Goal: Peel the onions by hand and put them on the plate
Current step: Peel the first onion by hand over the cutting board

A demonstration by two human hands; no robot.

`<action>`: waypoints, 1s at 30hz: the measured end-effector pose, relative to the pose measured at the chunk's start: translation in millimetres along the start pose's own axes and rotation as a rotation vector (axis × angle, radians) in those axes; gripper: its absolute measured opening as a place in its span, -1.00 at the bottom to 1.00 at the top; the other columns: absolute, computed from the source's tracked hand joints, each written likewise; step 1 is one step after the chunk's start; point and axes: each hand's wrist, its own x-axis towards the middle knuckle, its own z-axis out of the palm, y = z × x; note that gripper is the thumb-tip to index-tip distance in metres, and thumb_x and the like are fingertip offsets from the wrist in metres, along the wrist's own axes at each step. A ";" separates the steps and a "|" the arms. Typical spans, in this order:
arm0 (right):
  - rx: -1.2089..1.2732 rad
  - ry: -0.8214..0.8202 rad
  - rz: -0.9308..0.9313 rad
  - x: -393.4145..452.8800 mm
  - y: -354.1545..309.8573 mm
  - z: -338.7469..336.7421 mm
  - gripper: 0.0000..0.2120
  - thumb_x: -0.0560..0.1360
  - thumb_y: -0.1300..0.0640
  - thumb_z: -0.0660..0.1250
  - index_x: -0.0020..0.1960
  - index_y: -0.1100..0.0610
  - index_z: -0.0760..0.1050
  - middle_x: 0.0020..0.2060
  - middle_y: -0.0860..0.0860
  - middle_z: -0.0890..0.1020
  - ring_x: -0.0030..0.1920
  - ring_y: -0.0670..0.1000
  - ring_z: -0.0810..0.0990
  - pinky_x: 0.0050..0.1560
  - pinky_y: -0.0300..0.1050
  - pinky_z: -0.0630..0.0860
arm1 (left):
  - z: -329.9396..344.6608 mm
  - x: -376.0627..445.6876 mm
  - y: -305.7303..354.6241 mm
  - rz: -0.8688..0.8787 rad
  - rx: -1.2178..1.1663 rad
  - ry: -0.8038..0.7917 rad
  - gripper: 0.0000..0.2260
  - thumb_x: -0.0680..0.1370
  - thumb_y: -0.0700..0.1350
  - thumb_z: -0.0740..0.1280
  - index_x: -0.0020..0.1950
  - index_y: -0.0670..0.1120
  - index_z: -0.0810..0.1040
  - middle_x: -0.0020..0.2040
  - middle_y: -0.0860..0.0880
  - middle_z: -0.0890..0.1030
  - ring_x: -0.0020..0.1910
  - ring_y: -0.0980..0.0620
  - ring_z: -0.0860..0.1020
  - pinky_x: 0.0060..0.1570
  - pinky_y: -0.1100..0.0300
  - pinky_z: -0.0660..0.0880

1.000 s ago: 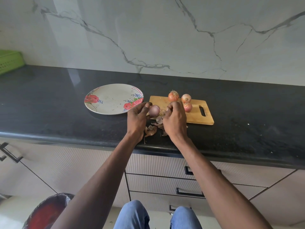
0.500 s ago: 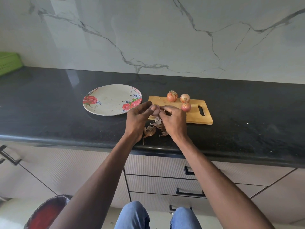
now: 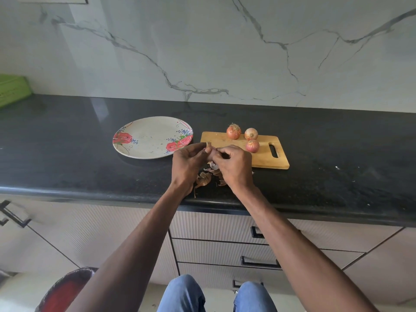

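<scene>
My left hand [image 3: 188, 162] and my right hand [image 3: 234, 164] meet above the counter's front part, both closed around one small onion [image 3: 209, 144]. Only its tip shows between the fingers; the rest is hidden. Three unpeeled onions [image 3: 233, 131] [image 3: 251, 134] [image 3: 252, 146] sit on a wooden cutting board [image 3: 265, 158] just right of my hands. A round plate [image 3: 153, 137] with red roses lies left of the board, with no onion on it. Dry brown peels [image 3: 203, 179] lie on the counter under my hands.
The black stone counter [image 3: 67, 158] runs to a marble wall behind. A green basket [image 3: 12, 90] stands at the far left edge. Drawers with black handles [image 3: 260, 263] are below, and a red-lined bin [image 3: 65, 291] stands on the floor at lower left.
The purple onion was visible between my hands a second ago. My fingers have closed over it since, and both hands have stayed in place above the peels.
</scene>
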 end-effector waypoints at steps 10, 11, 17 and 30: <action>0.057 0.035 0.188 3.7 0.5 -0.9 -0.88 0.50 0.24 0.42 0.03 0.20 0.67 -0.15 0.05 0.71 -0.17 -0.01 0.67 -0.11 0.01 0.64 | 1.3 2.0 -0.8 -0.072 -0.101 0.042 -0.78 0.62 -0.21 0.36 0.23 -0.26 0.58 -0.05 -0.13 0.74 -0.05 -0.06 0.72 -0.14 0.18 0.64; 0.045 0.043 0.176 3.7 1.1 -1.7 -0.82 0.51 0.26 0.40 0.10 0.20 0.67 -0.09 0.06 0.72 -0.10 -0.02 0.68 -0.05 -0.02 0.65 | 1.3 2.4 -1.0 -0.072 -0.109 0.039 -0.77 0.62 -0.21 0.35 0.25 -0.26 0.57 -0.03 -0.14 0.73 -0.02 -0.08 0.71 -0.12 0.18 0.64; 0.094 -0.026 0.053 1.0 -9.6 -4.8 -0.84 0.52 0.07 0.43 0.00 0.13 0.72 -0.19 -0.04 0.73 -0.18 -0.11 0.67 -0.14 -0.13 0.62 | -1.4 6.9 -7.9 -0.079 -0.120 0.047 -0.68 0.64 -0.15 0.34 0.34 -0.30 0.53 0.11 -0.25 0.69 0.11 -0.22 0.67 0.08 -0.04 0.64; 0.110 -0.051 0.119 0.6 2.9 -0.2 -0.79 0.50 0.07 0.46 -0.21 0.19 0.70 -0.38 -0.03 0.67 -0.38 0.02 0.63 -0.38 0.09 0.56 | -2.5 9.5 -6.1 -0.151 -0.155 -0.003 -0.68 0.57 -0.18 0.43 0.26 -0.33 0.57 0.07 -0.26 0.70 0.08 -0.22 0.69 0.14 -0.09 0.62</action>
